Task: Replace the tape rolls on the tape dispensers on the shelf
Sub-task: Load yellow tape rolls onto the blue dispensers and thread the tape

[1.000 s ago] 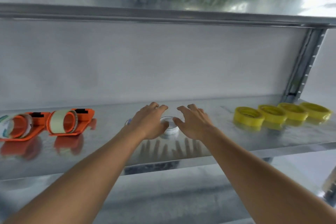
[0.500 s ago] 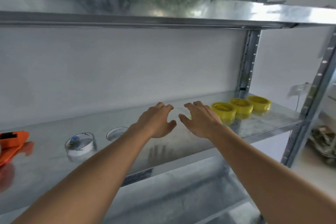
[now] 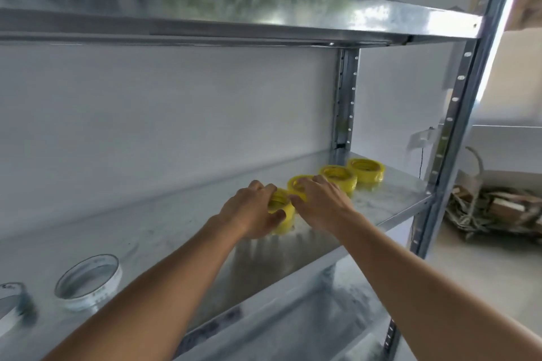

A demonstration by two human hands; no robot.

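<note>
Galvanised steel shelving fills the view, with a white wall behind it and a perforated upright [image 3: 346, 102] at the back right corner. On the middle shelf [image 3: 176, 223] four yellow tape rolls lie flat in a row running toward that corner. The left hand [image 3: 249, 215] grips the nearest yellow roll [image 3: 283, 214], thumb curled against its front wall and fingers over its top and far side. The right hand [image 3: 321, 204] hovers just beside it with fingers spread and relaxed, reaching over the second yellow roll [image 3: 297, 183]; whether it touches that roll cannot be told. Two more yellow rolls [image 3: 338, 177] [image 3: 366, 169] sit farther back, close together and uncovered. At the left end of the same shelf, well apart from the hands, a nearly spent white roll [image 3: 88, 281] lies flat, and part of another spent roll [image 3: 14, 302] shows at the frame edge. An upper shelf [image 3: 234, 14] hangs over the work area. Below, a lower shelf [image 3: 308, 322] is partly visible. Beyond the front upright [image 3: 451, 132], on the floor at right, lies a heap of rope and scrap [image 3: 495, 208].
</note>
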